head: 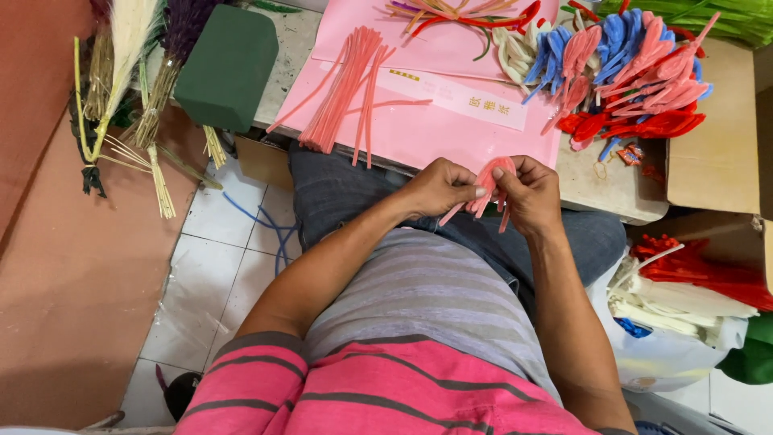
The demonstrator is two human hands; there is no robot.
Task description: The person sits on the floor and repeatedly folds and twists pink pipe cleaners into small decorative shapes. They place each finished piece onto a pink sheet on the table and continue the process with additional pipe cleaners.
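Both hands meet above the lap: the left hand [439, 187] and right hand [527, 193] pinch a folded pink stem [485, 184] between their fingertips. A heap of finished shapes [624, 68] lies on the table [612, 189]; many straight pink stems [342, 89] wait unbent.
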